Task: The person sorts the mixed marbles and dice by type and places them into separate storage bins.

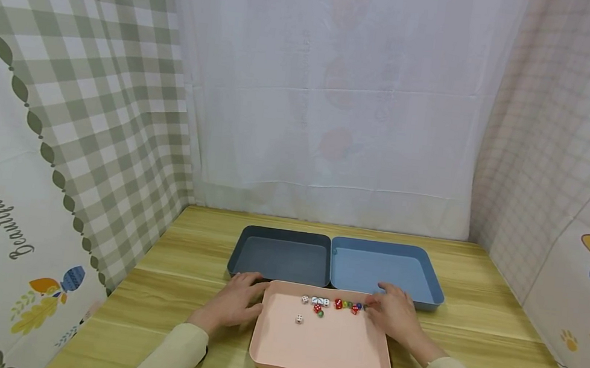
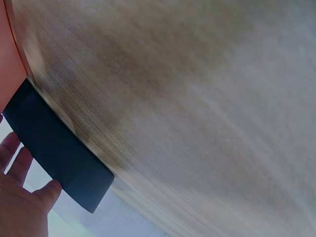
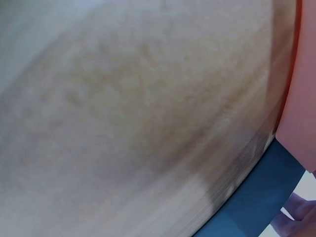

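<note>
The head view is bright; wrist views look hazy.

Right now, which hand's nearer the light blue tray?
Right: right hand by the near edge of the light blue tray; left hand farther off, beside the left edge of the pink tray.

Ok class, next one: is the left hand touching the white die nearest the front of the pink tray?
Apart. The head view shows bare floor of the pink tray between the left hand and that white die.
</note>
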Available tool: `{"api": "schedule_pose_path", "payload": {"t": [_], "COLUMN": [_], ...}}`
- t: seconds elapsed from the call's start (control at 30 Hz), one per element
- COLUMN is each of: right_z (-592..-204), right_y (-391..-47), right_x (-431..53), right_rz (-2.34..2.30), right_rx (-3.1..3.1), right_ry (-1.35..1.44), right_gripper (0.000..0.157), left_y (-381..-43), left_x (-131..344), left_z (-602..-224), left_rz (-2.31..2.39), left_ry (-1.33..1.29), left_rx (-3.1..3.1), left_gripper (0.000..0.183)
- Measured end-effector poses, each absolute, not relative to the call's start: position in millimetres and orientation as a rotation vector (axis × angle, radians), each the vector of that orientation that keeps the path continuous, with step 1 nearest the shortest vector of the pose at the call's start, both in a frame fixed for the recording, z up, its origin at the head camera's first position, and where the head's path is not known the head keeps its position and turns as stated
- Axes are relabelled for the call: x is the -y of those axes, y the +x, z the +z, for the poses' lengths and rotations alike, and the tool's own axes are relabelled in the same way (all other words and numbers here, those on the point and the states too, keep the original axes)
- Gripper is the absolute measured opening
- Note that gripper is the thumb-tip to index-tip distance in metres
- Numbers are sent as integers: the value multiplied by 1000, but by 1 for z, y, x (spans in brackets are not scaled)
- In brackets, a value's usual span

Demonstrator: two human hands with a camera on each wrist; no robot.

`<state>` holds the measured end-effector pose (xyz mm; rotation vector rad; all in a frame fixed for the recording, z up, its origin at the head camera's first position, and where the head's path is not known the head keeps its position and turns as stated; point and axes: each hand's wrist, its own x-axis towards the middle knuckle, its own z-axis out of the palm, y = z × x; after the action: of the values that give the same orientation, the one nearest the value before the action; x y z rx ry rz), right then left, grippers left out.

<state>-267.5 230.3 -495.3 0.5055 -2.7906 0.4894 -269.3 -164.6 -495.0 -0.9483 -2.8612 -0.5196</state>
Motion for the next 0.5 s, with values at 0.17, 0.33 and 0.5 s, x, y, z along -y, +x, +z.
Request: {"api": "schedule_pose_path", "payload": {"t": [0.17,0.33,0.5], "right_z": [-492,-494,-496], "right_y": [-266,-268,-270], "right_x": [-229,-229,-229], "right_rz": [466,488,514], "right_rx": [2826,2836,2863], "right_ry": [494,493,482], "right_gripper": [9,10,9], "left_y": [-270,-270,-270], "left_x": [164,164,165], "left_z": [-496,-496,-497], "left_rz": [-524,-526,-529], "left_ry": [-949,-946,-947], "left_rx": [2861,2864,2850], "left_gripper": [48,48,48]}}
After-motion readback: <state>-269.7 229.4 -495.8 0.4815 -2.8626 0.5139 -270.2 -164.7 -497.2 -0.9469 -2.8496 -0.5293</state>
